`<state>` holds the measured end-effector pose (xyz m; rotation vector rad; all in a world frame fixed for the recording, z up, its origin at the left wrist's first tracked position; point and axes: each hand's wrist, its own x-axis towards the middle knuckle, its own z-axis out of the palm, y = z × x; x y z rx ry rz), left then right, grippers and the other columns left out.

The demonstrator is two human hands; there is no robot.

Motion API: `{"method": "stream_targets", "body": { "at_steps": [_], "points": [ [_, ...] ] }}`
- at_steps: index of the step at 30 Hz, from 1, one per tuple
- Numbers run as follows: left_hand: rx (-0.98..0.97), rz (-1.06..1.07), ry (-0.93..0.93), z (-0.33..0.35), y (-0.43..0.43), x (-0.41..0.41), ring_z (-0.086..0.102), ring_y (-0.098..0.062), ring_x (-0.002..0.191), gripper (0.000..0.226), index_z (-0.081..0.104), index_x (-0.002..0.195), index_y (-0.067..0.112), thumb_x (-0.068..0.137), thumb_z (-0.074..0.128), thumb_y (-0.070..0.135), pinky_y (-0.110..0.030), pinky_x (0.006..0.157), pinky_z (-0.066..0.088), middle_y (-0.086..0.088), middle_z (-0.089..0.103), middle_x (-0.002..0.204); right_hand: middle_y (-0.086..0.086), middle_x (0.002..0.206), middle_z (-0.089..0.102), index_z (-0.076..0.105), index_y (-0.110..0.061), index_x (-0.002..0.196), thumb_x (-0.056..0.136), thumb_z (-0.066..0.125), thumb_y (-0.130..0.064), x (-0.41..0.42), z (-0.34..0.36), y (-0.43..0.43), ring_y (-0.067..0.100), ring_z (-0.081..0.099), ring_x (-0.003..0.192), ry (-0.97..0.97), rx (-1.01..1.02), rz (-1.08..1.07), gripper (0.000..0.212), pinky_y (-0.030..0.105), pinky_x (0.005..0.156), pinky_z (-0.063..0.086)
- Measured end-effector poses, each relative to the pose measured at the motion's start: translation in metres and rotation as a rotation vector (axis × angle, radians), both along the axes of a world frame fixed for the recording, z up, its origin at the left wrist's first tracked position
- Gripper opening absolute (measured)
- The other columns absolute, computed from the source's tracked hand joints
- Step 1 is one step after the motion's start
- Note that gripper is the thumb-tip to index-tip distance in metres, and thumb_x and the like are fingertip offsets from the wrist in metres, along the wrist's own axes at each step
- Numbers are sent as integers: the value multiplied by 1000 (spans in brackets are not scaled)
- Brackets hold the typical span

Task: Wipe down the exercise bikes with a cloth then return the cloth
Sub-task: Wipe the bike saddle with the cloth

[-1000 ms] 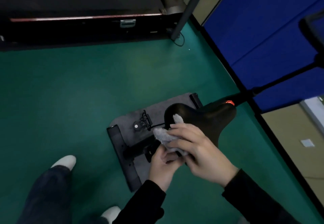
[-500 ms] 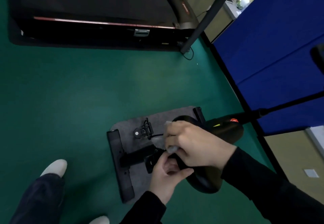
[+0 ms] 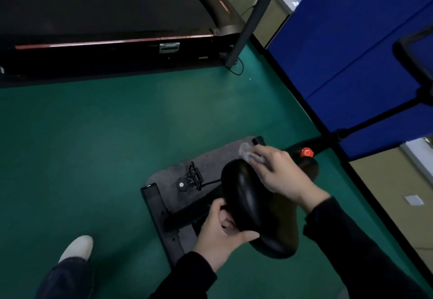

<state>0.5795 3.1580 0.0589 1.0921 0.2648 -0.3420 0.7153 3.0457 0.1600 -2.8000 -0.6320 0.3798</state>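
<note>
Two hands work at a bike on the green floor (image 3: 93, 134), near its right edge by the blue partition (image 3: 351, 53). A treadmill (image 3: 105, 17) lies along the far edge. The left hand (image 3: 220, 230) grips the saddle (image 3: 248, 205) from below. The right hand (image 3: 281, 177) presses a grey cloth (image 3: 246, 150) on the saddle's far tip, fingers closed over it.

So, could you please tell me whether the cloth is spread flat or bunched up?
Bunched: the cloth is crumpled under the right hand.
</note>
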Motion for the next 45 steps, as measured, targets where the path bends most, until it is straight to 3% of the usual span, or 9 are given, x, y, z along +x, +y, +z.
{"method": "stream_targets", "body": {
  "at_steps": [6, 12, 16, 20, 24, 33, 37, 41, 45],
  "points": [
    [78, -42, -13, 6, 6, 2, 60, -8, 74, 63, 43, 113, 17, 65, 80, -1, -19, 73, 50, -9, 68, 93, 5, 116, 56, 59, -9, 117, 90, 56, 0, -64, -11, -26, 20, 52, 111, -263, 124, -68, 29, 26, 99, 39],
    [213, -191, 6, 1, 18, 2, 59, -17, 82, 74, 39, 124, 20, 66, 82, 6, -23, 76, 51, -9, 64, 98, 9, 112, 56, 61, -5, 112, 88, 55, 3, -109, -19, -31, 28, 51, 103, -379, 115, -277, 26, 38, 93, 43],
    [361, -404, -7, -5, 43, 1, 59, -13, 83, 81, 35, 129, 31, 66, 84, 19, -17, 70, 48, 0, 63, 100, 5, 108, 59, 64, -8, 108, 87, 60, 3, -143, -13, -27, 25, 54, 104, -365, 236, -592, 24, 29, 92, 41],
    [538, -587, -58, 0, 71, -1, 57, -10, 83, 71, 46, 127, 25, 67, 83, 21, -18, 74, 45, 6, 62, 97, -3, 101, 60, 65, -14, 107, 89, 61, -7, -181, -2, -18, 10, 56, 96, -392, 401, -893, 19, 9, 86, 36],
    [801, -791, -287, 21, 94, 4, 55, -10, 91, 70, 47, 131, 18, 71, 80, 30, -22, 82, 44, 3, 57, 110, -1, 102, 63, 66, -16, 107, 90, 62, -10, -218, 15, 1, -12, 52, 95, -342, 477, -1076, 19, -1, 82, 32],
    [1192, -1286, -893, 88, 78, 12, 41, -21, 128, 76, 29, 144, 19, 83, 61, 51, -34, 103, 37, -2, 38, 144, -2, 105, 64, 65, -14, 108, 91, 59, -8, -288, 65, 34, 10, 56, 103, -394, 492, -1257, 19, 16, 90, 41],
    [1248, -1391, -1075, 115, 54, -16, 31, -18, 135, 81, 21, 147, 21, 83, 57, 56, -33, 109, 30, 1, 29, 151, 1, 107, 63, 64, -12, 110, 92, 57, -9, -343, 81, 33, 14, 55, 104, -415, 466, -1370, 19, 17, 89, 40],
    [1120, -1432, -1128, 138, 17, -75, 26, -16, 139, 82, 21, 147, 20, 83, 56, 56, -33, 112, 26, 1, 26, 153, -2, 106, 61, 64, -13, 109, 93, 57, -10, -414, 89, 24, 14, 54, 103, -446, 419, -1477, 19, 11, 85, 35],
    [1057, -1459, -1298, 154, -32, -152, 24, -15, 140, 79, 22, 147, 19, 85, 53, 56, -34, 114, 23, 0, 26, 153, -5, 105, 59, 65, -14, 109, 93, 57, -11, -495, 95, 13, 14, 54, 102, -493, 393, -1593, 18, 21, 89, 40]
  ]
}}
